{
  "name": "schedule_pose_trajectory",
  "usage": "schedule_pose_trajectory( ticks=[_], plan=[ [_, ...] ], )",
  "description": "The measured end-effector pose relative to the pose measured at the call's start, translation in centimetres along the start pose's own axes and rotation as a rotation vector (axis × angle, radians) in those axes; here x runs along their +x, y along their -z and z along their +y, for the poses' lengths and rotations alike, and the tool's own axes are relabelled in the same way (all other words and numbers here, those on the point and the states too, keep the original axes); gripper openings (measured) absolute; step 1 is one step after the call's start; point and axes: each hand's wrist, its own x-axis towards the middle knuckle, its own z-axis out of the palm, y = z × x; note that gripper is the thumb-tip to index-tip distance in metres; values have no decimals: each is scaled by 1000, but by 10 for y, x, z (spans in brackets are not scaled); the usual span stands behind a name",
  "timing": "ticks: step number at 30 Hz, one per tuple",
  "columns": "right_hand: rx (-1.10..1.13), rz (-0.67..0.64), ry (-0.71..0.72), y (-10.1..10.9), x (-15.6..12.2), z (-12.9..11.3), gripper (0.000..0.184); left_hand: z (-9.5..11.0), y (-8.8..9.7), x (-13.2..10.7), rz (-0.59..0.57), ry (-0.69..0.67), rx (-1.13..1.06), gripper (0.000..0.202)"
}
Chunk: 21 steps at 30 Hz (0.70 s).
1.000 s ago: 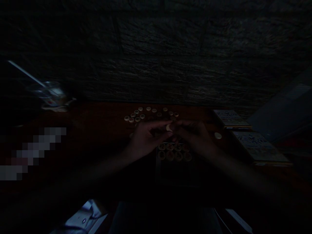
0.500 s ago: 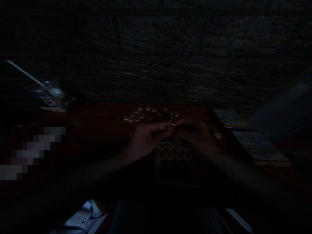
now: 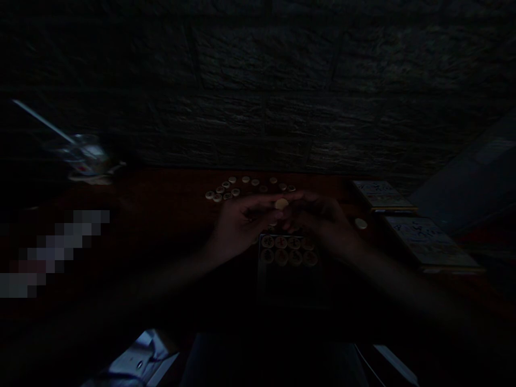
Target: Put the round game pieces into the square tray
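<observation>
The scene is very dark. My left hand (image 3: 242, 226) and my right hand (image 3: 322, 220) meet over a reddish table (image 3: 161, 215), fingertips pinched together around a pale round game disc (image 3: 281, 203). Just below the hands sits a dark box (image 3: 288, 269) with two rows of round marked discs (image 3: 288, 250) laid in it. Several loose pale discs (image 3: 242, 188) lie scattered on the table beyond the hands. One single disc (image 3: 360, 223) rests to the right of my right hand.
A glass with a straw (image 3: 83, 156) stands at the far left. Two flat patterned boards or lids (image 3: 403, 215) lie at the right. A rough dark wall (image 3: 258, 80) rises behind the table. Light fabric (image 3: 141, 360) shows near the bottom edge.
The hands stayed together over the box; the pale disc between the fingertips turned and shifted slightly upward.
</observation>
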Motion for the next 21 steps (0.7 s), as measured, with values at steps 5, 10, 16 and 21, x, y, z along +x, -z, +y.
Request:
schedule_pose_trajectory(
  ticks=[5, 10, 16, 21],
  plan=[
    [-61, -6, 65, 0, 0, 1, 27, 0, 0, 0, 11, 15, -9, 24],
    [-116, 31, 76, -2, 1, 0, 31, -4, 0, -2, -8, 2, -12, 28],
    [-94, 26, 57, -2, 1, 2, 29, -5, 1, -1, -13, -10, -6, 27],
    [-82, 18, 62, 0, 1, 1, 27, -6, 1, 0, -11, 8, -42, 28]
  ],
)
